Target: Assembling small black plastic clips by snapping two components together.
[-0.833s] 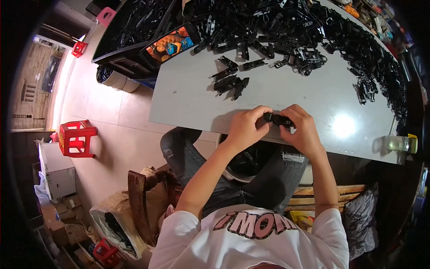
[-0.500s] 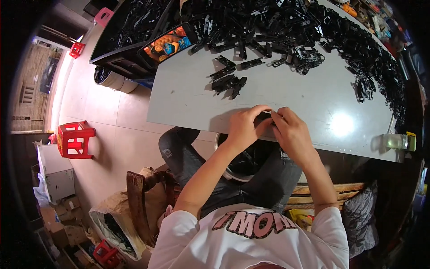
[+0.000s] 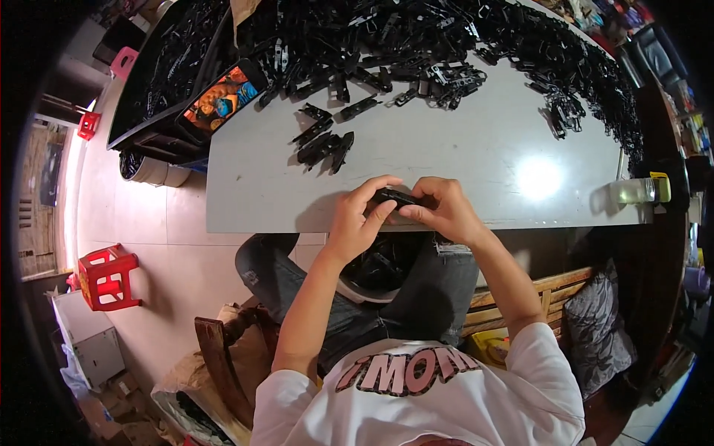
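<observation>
Between my two hands, just above the front edge of the grey-white table [image 3: 253,189], is a slim black clip-like part [image 3: 394,196]. My left hand [image 3: 355,223] pinches its left end between thumb and fingers. At the other end my right hand [image 3: 452,212] is closed on it, and the fingers cover that end. A small group of similar black parts [image 3: 318,152] lies on the table beyond my left hand. Farther back spreads a large heap of black parts [image 3: 320,44], some with shiny metal pieces.
A phone [image 3: 224,101] showing a colourful picture leans by a black bin [image 3: 152,123] at the left. Near the right table end stands a clear jar [image 3: 636,192]. A basin with black parts [image 3: 379,267] sits between my legs. On the floor is a red stool [image 3: 108,276].
The view has shifted, so the table sits more to the left. My hands have tilted the black part, and more of it shows between my fingers.
</observation>
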`<state>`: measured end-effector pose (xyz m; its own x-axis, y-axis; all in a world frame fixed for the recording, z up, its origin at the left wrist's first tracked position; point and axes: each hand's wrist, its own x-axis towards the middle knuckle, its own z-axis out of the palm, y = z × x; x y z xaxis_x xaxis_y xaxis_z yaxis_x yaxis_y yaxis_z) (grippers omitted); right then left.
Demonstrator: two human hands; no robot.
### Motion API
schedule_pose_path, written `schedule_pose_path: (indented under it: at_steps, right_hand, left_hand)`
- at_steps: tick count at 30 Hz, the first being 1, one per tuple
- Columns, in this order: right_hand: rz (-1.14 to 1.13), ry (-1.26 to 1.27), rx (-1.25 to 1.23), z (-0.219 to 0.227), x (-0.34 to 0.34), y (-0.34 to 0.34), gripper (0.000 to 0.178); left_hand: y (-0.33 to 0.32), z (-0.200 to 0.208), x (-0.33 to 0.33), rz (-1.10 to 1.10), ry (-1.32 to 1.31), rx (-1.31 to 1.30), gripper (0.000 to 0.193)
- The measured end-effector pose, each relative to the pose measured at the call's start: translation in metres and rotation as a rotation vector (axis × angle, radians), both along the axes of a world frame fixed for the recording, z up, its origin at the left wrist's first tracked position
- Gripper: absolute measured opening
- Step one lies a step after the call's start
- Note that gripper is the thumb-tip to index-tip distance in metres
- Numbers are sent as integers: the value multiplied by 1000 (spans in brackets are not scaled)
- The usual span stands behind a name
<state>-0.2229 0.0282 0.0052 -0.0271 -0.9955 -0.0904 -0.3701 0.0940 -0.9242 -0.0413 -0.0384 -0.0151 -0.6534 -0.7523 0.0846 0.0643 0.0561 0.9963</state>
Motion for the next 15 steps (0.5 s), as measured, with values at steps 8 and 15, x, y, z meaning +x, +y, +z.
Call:
schedule_pose_path:
  at_steps: [8, 15]
  right_hand:
    - [-3, -227, 8, -14, 5, 5, 28]
    - [-87, 262, -189, 10, -12, -57, 23]
  left_hand:
    - [-3, 7, 3, -26, -34, 71, 26]
    - [-1, -3, 2, 180, 139, 95, 16]
